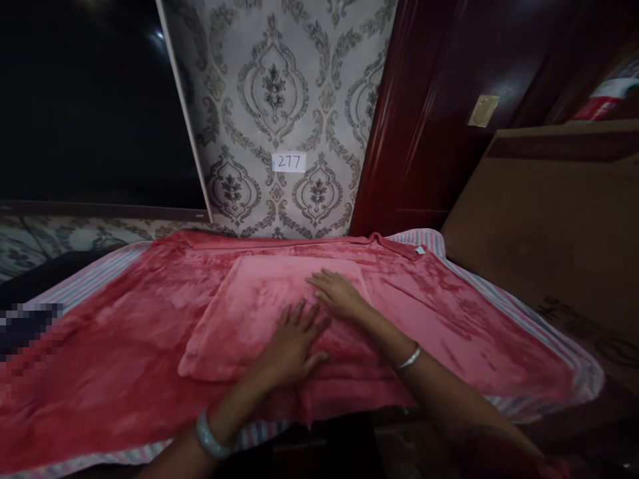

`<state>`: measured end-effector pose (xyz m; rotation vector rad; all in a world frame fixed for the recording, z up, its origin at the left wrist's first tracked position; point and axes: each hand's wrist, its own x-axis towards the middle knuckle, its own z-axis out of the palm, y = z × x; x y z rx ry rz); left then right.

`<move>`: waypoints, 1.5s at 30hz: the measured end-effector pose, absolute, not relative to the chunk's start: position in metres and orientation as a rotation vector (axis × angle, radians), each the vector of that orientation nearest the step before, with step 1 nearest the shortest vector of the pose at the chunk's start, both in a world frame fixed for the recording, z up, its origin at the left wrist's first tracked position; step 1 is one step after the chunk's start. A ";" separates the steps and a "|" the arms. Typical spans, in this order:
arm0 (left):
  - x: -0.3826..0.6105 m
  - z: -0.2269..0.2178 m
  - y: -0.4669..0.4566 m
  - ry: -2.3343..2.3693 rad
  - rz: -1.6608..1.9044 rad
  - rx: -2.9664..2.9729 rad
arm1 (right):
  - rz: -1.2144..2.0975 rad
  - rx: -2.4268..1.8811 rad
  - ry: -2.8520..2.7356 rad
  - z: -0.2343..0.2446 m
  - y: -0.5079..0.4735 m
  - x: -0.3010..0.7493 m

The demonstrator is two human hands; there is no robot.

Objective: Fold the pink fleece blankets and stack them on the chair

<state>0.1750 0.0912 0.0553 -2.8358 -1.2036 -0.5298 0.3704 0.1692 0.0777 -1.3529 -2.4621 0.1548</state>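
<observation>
A folded pink plush blanket (239, 319) lies flat in the middle of a larger spread of red-pink plush fabric (130, 339). My left hand (292, 346) rests on its near part with the fingers spread. Farther back and to the right, my right hand (337, 293) lies flat on the same folded piece, fingers stretched out. Neither hand grips anything. Parts of the folded blanket are hidden under my hands and forearms.
Striped cloth (539, 322) shows under the plush around its edges. A dark television screen (94, 106) stands at back left. To the right are a dark red wooden door (419, 126) and a large cardboard box (544, 226). A paper label (289, 161) marked 277 is on the wallpaper.
</observation>
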 end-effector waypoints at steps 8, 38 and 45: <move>0.174 0.027 0.082 -1.165 -0.483 -2.791 | 0.221 -1.714 -2.543 0.071 0.238 0.416; 0.136 0.052 0.069 -1.409 -0.808 -2.605 | 0.164 -1.176 -2.777 0.105 0.195 0.317; 0.116 -0.001 0.054 -1.444 -0.707 -2.381 | 0.174 -0.991 -2.915 0.077 0.215 0.293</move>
